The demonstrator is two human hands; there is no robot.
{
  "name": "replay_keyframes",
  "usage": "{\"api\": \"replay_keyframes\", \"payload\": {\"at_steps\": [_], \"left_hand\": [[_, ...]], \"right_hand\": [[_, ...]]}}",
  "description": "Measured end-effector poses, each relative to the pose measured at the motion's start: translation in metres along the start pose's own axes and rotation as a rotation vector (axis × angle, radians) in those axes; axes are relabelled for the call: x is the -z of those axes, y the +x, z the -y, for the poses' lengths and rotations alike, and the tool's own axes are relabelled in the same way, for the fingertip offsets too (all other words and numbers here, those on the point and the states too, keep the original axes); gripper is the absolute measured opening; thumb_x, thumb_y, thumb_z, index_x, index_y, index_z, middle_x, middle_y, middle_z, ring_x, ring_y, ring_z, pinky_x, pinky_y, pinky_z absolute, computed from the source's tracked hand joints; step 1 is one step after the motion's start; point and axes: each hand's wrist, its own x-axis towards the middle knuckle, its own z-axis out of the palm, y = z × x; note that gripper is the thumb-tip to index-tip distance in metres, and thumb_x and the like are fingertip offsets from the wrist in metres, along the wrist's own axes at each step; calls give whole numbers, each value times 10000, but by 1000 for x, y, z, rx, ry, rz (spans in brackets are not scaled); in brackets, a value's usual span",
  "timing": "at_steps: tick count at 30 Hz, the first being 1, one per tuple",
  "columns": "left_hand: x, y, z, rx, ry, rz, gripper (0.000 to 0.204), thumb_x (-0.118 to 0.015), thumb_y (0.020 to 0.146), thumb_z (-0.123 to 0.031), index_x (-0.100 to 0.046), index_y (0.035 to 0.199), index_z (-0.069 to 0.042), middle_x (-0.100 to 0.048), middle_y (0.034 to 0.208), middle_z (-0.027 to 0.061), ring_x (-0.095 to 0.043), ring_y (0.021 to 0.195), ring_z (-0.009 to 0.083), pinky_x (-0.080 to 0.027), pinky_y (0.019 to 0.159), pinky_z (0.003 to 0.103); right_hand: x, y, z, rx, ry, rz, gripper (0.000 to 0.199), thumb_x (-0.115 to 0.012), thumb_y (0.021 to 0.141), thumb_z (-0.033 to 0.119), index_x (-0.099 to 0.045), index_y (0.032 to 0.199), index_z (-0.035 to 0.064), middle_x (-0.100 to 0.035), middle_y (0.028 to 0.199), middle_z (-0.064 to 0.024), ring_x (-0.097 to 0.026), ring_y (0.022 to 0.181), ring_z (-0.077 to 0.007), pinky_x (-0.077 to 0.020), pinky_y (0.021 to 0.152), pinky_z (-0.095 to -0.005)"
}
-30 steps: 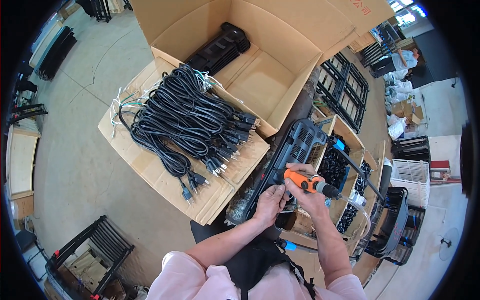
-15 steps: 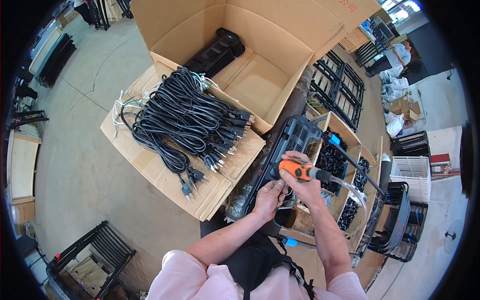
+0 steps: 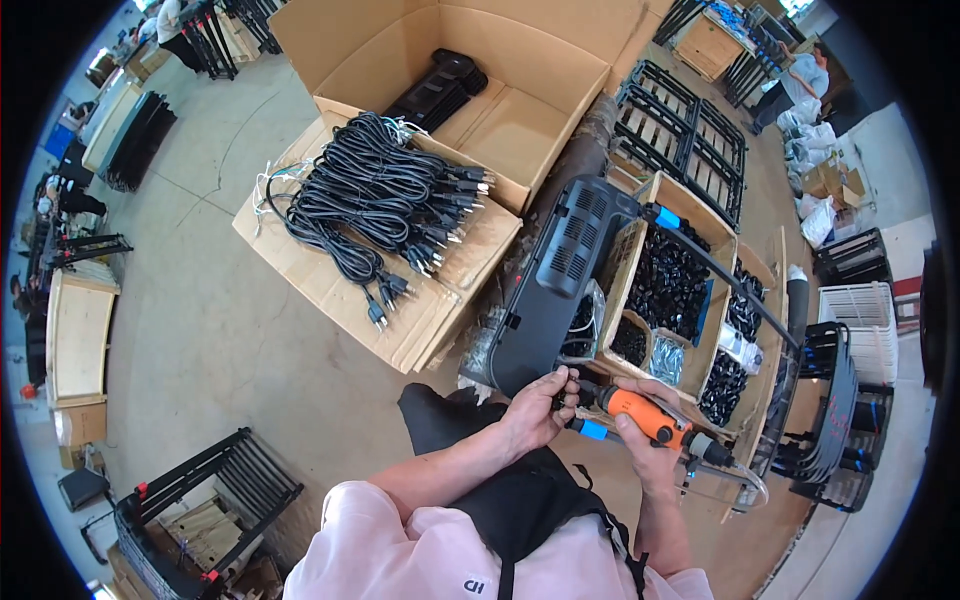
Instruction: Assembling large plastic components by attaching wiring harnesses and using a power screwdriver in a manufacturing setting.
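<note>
One large open cardboard box (image 3: 540,90) is holding a black plastic housing (image 3: 437,90); smaller cardboard bins (image 3: 655,225) are holding small black parts (image 3: 668,280). Coiled black power cords (image 3: 375,205) are lying on flattened cardboard above a concrete floor (image 3: 210,330). The left hand (image 3: 532,412) is gripping a long black vented panel (image 3: 558,285); the right hand (image 3: 648,448) is closing around an orange power screwdriver (image 3: 640,412).

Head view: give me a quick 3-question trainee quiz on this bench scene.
1. True or false: the right hand holds an orange power screwdriver.
2. The left hand touches: A) the bundle of black cables, B) the near end of the black plastic housing, C) the big cardboard box.
3. Fill in: the cables lie on flat sheets of ____.

Key: 1 true; 2 B; 3 cardboard.
</note>
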Motion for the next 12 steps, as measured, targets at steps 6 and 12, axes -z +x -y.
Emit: {"api": "replay_keyframes", "payload": {"at_steps": [6,12], "left_hand": [[9,-32,48,36,87,-110,241,-574,1099,-337,-652,1123,-111,-606,853,-24,-551,706,109,-452,576,253],[25,-51,86,-1,118,-194,270,-549,1106,-381,-639,1109,-126,-625,862,-25,-585,749,111,-495,631,265]], "right_hand": [[23,-54,-15,68,62,12,483,-773,865,-12,-576,1305,10,-685,1281,-190,-652,1237,-285,-516,1088,-422],[32,-89,-29,70,-43,86,510,-750,872,-33,-541,1335,13,-684,1281,-180,-655,1221,-289,-517,1082,-441]]}}
